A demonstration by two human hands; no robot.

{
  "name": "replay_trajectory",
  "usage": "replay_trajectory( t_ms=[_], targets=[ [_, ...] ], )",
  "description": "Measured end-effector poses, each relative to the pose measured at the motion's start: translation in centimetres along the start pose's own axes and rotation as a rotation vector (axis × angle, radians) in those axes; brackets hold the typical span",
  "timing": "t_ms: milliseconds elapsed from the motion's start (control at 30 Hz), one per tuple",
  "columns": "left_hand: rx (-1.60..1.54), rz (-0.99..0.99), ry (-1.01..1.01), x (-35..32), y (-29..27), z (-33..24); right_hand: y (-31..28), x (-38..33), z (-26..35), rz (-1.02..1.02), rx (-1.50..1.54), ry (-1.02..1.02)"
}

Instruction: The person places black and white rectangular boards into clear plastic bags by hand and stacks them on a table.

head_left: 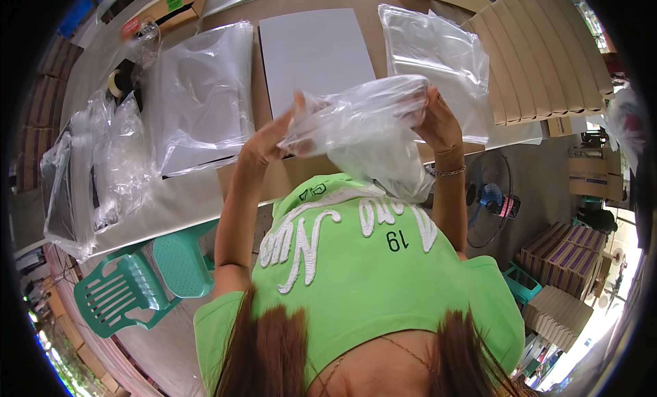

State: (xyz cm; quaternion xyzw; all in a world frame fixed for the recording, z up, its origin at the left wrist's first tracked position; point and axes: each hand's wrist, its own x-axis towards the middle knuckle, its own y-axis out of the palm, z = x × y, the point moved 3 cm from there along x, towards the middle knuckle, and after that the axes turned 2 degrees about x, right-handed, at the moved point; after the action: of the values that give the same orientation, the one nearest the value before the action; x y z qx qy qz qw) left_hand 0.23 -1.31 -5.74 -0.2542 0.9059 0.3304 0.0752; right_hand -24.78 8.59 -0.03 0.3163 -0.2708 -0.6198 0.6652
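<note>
Between my two hands a loose clear plastic bag is stretched in the air, its lower part hanging in front of my green shirt. My left hand grips the bag's left end, slightly smeared by motion. My right hand pinches the upper right end; some fingertips are hidden in the folds. Just beyond the bag lies a stack of white sheets, its near part covered by the bag. On its left is a white sheet pile in clear plastic. On its right rests a pile of flat clear bags.
Crumpled clear plastic and a tape roll sit at the table's left. A row of brown cardboard pieces fills the far right. Beside me stand a fan, a green chair and stacked boxes.
</note>
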Motion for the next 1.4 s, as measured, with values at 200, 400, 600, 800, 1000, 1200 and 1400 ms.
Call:
replay_trajectory(
  t_ms=[200,400,600,800,1000,1200,1400],
  targets=[
    [-0.218,0.059,0.246,-0.2,-0.3,-0.8,-2.5,-1.4,-2.5,-0.371,-0.004,0.193],
    [-0.629,-0.241,0.494,1.2,1.0,-4.7,-3.0,-1.9,-6.8,0.345,-0.14,0.307],
    [-1.077,0.493,0.384,1.8,-2.6,-1.9,-2.2,0.7,-5.1,0.593,0.244,0.181],
    [-0.387,0.329,0.125,-0.2,-5.7,3.5,1.7,3.7,2.0,0.254,0.407,-0.14],
    [-0.702,0.301,0.312,0.8,-3.1,2.3,-2.1,3.9,0.5,0.04,0.403,-0.063],
    [-0.973,0.134,0.669,1.1,-5.4,-3.3,-2.1,0.1,-5.8,0.031,0.252,0.63],
    [-1.006,0.506,0.36,0.6,-3.7,-4.0,-3.0,-1.4,-6.3,0.516,0.588,0.315]
  ],
)
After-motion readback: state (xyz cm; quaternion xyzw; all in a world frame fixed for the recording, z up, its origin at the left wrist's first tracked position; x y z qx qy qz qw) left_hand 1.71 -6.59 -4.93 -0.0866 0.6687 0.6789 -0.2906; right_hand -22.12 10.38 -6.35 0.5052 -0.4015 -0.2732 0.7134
